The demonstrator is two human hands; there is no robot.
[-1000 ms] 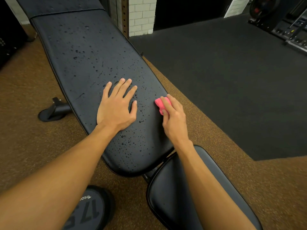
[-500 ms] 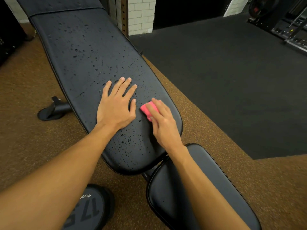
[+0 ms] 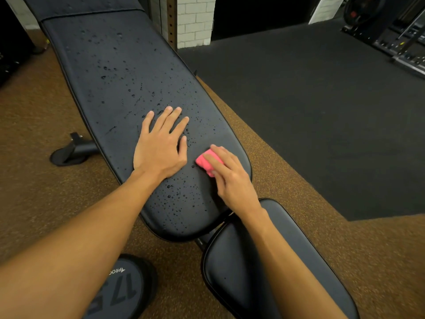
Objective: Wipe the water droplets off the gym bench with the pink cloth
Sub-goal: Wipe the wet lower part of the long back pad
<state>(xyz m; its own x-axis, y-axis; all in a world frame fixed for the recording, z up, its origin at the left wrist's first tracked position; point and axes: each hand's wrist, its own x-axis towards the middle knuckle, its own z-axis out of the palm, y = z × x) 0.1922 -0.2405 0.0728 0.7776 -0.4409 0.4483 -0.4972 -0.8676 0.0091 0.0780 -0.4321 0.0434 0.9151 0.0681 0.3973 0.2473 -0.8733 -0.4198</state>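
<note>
The black padded gym bench back pad (image 3: 119, 72) runs from the top left toward me, speckled with water droplets (image 3: 181, 199) along its middle and near end. My left hand (image 3: 161, 146) lies flat on the pad with fingers spread. Just right of it, my right hand (image 3: 230, 178) presses a small folded pink cloth (image 3: 205, 162) onto the pad near its right edge; the fingers cover most of the cloth. The strip of pad behind the cloth looks dry.
The bench seat pad (image 3: 264, 261) sits below my right forearm. A black 75 dumbbell head (image 3: 124, 288) stands on the brown floor at the bottom left. A bench foot (image 3: 71, 150) sticks out left. Dark rubber flooring (image 3: 310, 111) and a rack (image 3: 402, 38) lie to the right.
My right hand has slid the pink cloth from the pad's right edge leftward and slightly toward me, close to my left thumb. My left hand has stayed in place.
</note>
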